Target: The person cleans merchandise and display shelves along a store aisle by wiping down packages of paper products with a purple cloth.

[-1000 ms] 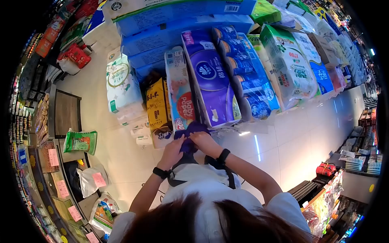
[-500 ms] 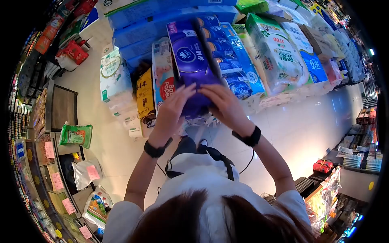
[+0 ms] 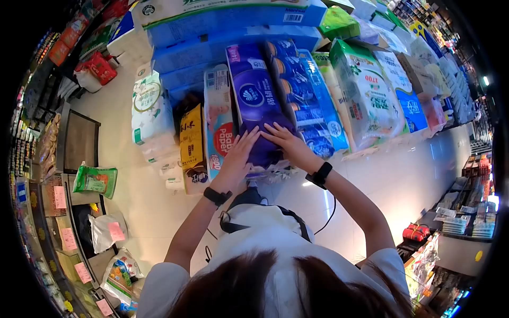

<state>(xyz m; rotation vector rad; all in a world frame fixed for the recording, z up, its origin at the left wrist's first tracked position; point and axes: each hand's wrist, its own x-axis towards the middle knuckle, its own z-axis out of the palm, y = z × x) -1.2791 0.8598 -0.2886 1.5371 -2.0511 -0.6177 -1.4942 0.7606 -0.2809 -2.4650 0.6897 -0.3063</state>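
A long purple tissue pack point(image 3: 253, 95) lies on the display of paper goods, its near end toward me. My left hand point(image 3: 237, 156) rests on the left side of that near end, fingers stretched out. On the right side lies my right hand point(image 3: 290, 146), fingers spread flat over the wrapper. To the left of the purple pack stand a pink and white "Baby Paper" pack point(image 3: 218, 106) and a yellow pack point(image 3: 191, 139). Blue packs point(image 3: 297, 85) press close on its right. My palms hide part of the near end.
A large white and green pack point(image 3: 366, 95) is farther right, a white pack point(image 3: 151, 106) at the left edge. Blue wrapped bundles point(image 3: 233, 26) are stacked behind. Shelves with pink tags point(image 3: 69, 238) line the left, and a green bag point(image 3: 95, 180) lies there.
The view has shifted so the display sits lower. The purple pack looks steadier and its print sharper. My fingers have moved from curling at its near end to lying flatter on it.
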